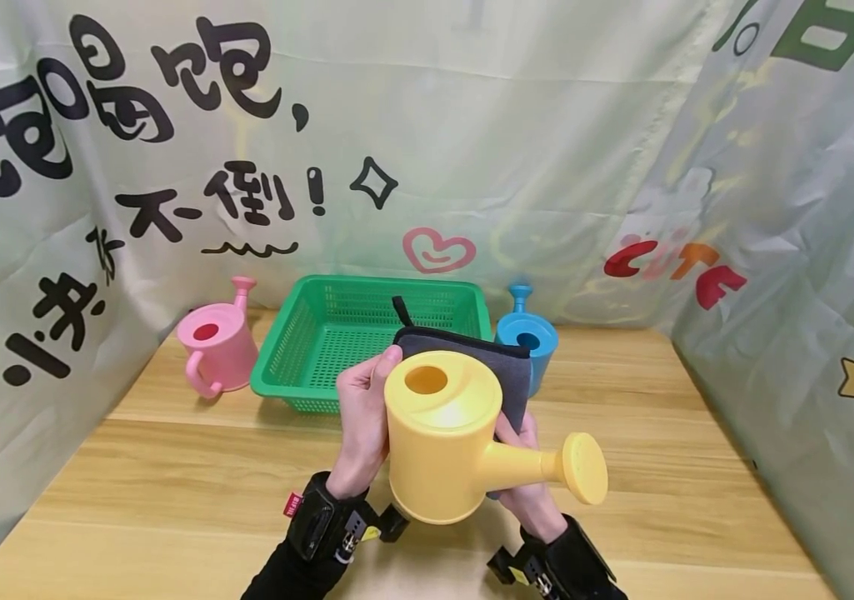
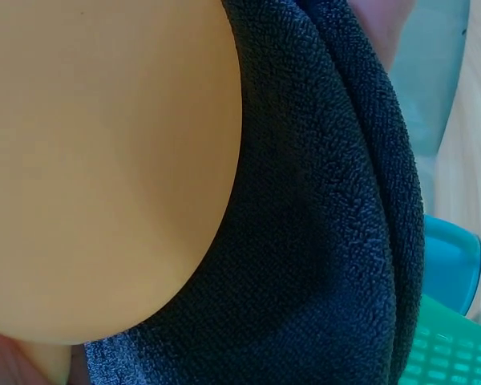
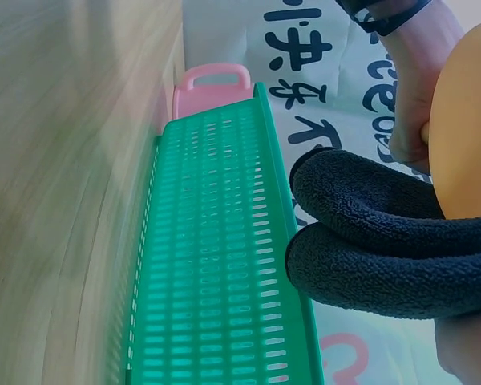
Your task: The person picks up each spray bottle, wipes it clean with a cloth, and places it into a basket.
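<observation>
A yellow watering can (image 1: pixel 441 450) is held up above the table, its spout pointing right. My left hand (image 1: pixel 362 421) grips it on its left side; in the left wrist view, a bit of the handle (image 2: pixel 46 361) shows between the fingers. A dark grey towel (image 1: pixel 511 375) with a black edge lies against the can's far right side. My right hand (image 1: pixel 530 500) holds this towel to the can, passing behind the spout. Folded over double, the towel appears in the right wrist view touching the can (image 3: pixel 469 128). The can hides most of the right hand's fingers.
Behind the hands stands a green slotted basket (image 1: pixel 299 333). A pink watering can (image 1: pixel 224 350) is left of it, and a blue watering can (image 1: pixel 539 337) right of it. A printed cloth backdrop (image 1: pixel 516 167) borders the wooden table (image 1: pixel 194 500).
</observation>
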Demonstrator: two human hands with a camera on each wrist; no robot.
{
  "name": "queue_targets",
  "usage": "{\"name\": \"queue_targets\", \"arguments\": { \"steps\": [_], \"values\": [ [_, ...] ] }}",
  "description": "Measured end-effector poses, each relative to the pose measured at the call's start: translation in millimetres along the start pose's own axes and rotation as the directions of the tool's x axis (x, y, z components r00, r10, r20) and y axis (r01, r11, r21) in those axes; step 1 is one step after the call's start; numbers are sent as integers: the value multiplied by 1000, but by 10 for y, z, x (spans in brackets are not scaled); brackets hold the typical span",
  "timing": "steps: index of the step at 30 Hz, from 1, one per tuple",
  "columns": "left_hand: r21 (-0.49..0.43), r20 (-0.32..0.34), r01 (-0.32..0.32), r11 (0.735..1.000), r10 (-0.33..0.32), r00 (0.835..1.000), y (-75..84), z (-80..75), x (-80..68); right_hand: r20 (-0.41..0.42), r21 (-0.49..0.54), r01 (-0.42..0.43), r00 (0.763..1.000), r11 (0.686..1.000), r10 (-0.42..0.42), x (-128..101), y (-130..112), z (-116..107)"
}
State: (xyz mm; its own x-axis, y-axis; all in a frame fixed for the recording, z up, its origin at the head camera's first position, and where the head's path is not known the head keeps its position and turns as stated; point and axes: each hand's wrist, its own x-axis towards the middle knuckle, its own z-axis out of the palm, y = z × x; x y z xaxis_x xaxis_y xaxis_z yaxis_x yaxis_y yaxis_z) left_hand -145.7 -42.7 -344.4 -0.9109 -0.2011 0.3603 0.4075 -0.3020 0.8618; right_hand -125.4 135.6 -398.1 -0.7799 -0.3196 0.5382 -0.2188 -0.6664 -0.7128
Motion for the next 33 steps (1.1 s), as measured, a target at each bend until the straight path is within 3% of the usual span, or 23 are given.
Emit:
{"name": "queue_targets", "arguments": {
  "steps": [11, 19, 33],
  "values": [
    [20, -10, -7, 1000, 7, 1000, 3, -2, -7, -15, -4, 21, 1000, 1000, -21, 21, 6, 11],
    [19, -18, -6, 1000, 7, 1000, 0, -5, -2, 21, -15, 54, 998, 998, -54, 45, 5, 16],
    [22, -25, -5, 1000, 5, 1000, 1, -4, -4, 15, 11, 24, 1000, 1000, -24, 55, -14, 25]
  ]
}}
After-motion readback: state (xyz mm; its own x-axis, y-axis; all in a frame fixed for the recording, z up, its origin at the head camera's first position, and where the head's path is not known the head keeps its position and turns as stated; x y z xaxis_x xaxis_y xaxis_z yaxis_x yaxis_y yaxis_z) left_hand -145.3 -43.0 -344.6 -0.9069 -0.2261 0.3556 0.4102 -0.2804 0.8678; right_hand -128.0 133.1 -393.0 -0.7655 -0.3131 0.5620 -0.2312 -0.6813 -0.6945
